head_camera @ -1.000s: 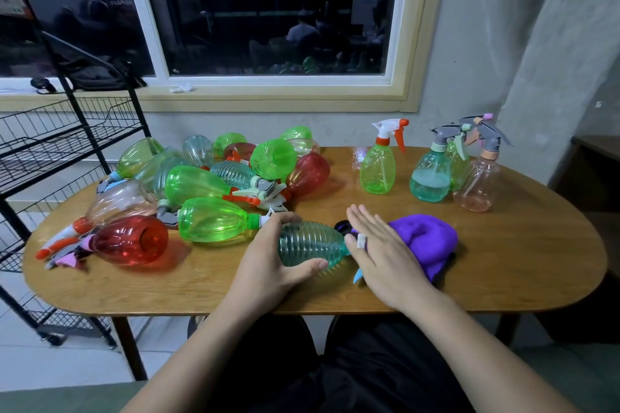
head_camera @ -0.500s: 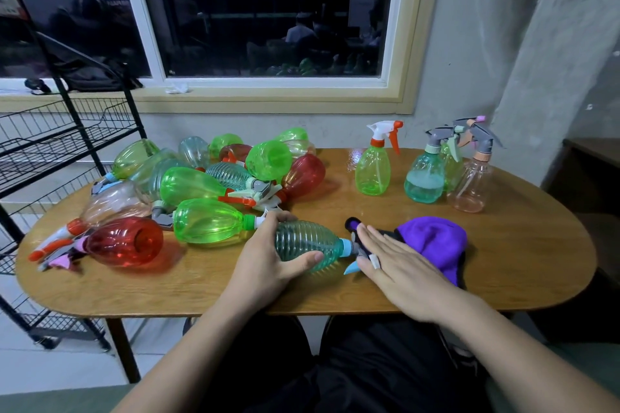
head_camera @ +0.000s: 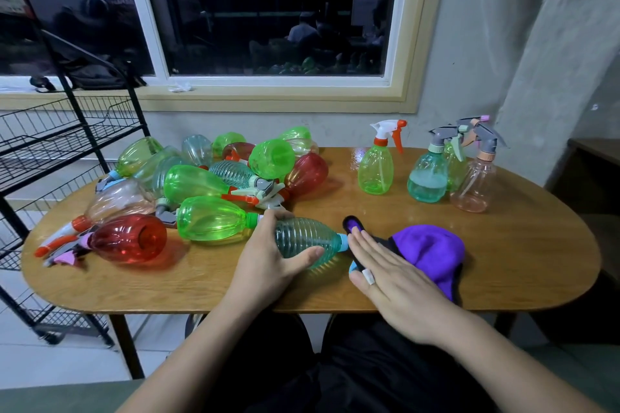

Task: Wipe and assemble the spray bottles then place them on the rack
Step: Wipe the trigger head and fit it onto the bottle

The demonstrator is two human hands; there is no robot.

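Wooden table (head_camera: pixel 503 245), ribbed teal bottle (head_camera: pixel 303 234) (lying sideways), left hand (head_camera: pixel 268 261) gripping

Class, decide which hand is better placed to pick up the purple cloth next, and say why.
Probably right. The right hand lies open beside the purple cloth, while the left hand grips the ribbed bottle.

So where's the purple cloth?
In the head view, the purple cloth lies on the table near its front edge, right of centre, beside the right hand.
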